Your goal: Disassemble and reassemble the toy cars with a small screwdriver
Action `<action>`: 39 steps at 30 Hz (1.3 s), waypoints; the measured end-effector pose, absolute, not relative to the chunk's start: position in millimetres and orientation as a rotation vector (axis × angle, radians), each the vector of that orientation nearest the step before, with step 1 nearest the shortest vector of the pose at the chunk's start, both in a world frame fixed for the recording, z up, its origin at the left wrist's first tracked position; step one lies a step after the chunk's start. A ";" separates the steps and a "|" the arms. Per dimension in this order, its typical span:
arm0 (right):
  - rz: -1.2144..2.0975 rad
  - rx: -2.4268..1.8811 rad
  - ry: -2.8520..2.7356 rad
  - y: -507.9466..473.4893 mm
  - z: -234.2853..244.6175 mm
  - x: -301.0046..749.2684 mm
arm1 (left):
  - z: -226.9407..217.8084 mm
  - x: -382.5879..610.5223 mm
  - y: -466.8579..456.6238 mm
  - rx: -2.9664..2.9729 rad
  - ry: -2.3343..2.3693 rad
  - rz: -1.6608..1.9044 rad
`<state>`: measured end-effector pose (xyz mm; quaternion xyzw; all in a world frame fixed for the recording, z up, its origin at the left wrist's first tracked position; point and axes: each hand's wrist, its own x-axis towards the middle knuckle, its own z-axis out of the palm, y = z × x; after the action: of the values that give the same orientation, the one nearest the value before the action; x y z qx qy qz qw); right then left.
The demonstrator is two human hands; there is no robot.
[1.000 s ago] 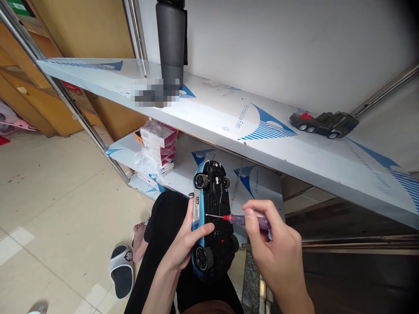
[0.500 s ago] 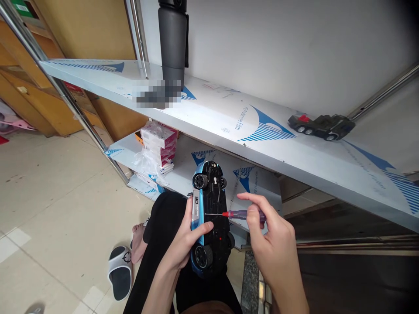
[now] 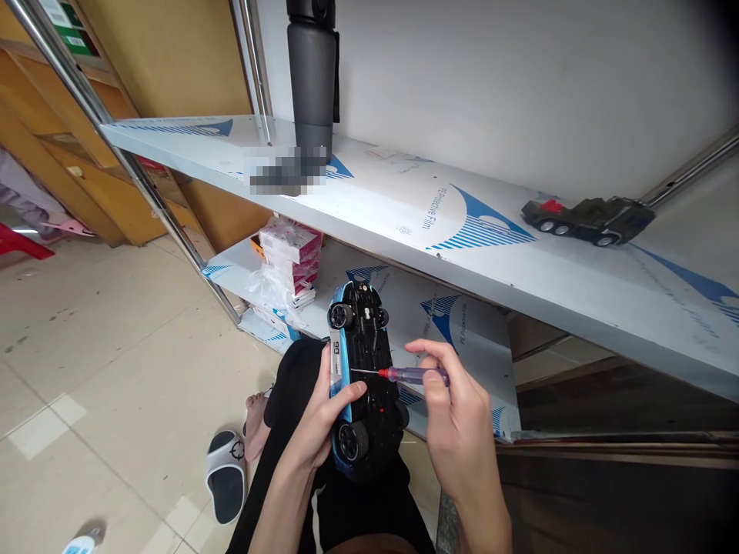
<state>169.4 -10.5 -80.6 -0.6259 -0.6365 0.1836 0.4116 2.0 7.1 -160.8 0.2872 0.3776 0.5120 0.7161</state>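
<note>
A blue toy car (image 3: 369, 346) is turned so its black underside faces me, wheels showing at both sides. My left hand (image 3: 323, 412) grips its left side, the thumb lying across the underside. In my right hand (image 3: 459, 419) is a screwdriver (image 3: 412, 375) with a purple see-through handle and a red collar. Its thin shaft reaches left over the underside, and the tip is near the car's left edge. Whether the tip sits in a screw is too small to tell. My right index finger is stretched out above the handle.
A metal shelf (image 3: 392, 215) with printed film crosses in front, bearing a dark toy truck (image 3: 594, 219) and a black cylindrical object (image 3: 313, 85). Stacked boxes (image 3: 292, 254) stand on the lower shelf (image 3: 398, 288). A slipper (image 3: 226, 477) lies on the tiled floor (image 3: 115, 354).
The view has shifted, so the shelf and truck appear farther right. Car, screwdriver and both hands sit slightly farther left in view. Both hands keep their holds.
</note>
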 end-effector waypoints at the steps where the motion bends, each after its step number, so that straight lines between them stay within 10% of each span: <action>1: 0.447 -1.568 -1.615 -10.4 -80.9 169.4 | -160.8 2.3 7.3 0.641 0.847 1.134; 39: 0.546 -1.550 -1.704 -6.8 -85.3 182.7 | -156.9 6.7 4.7 0.637 0.838 1.126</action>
<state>182.7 -6.8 -85.3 -0.6062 -0.6666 0.2137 0.3776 6.7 4.7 -156.9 0.2877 0.3789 0.5089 0.7174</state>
